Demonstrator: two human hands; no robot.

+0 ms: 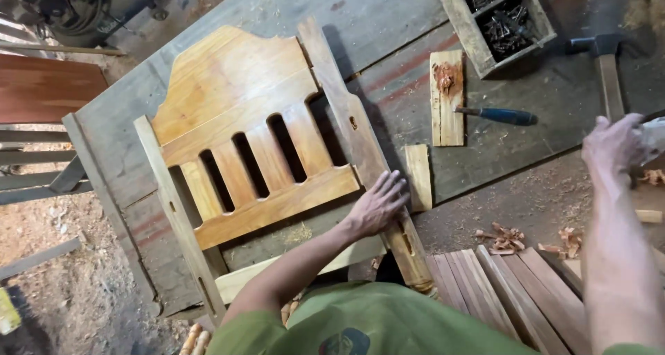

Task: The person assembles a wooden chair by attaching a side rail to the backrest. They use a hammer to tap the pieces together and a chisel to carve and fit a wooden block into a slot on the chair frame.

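Observation:
A wooden slatted frame (242, 140) with an arched top panel lies flat on a grey workbench (388, 22). My left hand (377, 204) rests flat, palm down, on the frame's right post (346, 119), near its lower end, fingers stretched out and holding nothing. My right hand (613, 144) is at the right edge, fingers curled, just below the end of a hammer's wooden handle (609, 85). Something pale shows past the knuckles; whether the hand grips it is unclear.
A blue-handled chisel (495, 114) lies beside a wood block smeared with reddish paste (447, 95). A short wood piece (418, 177) sits by my left hand. A box of nails (495, 19) stands at the back, stacked planks (506, 293) and shavings (502, 237) lower right.

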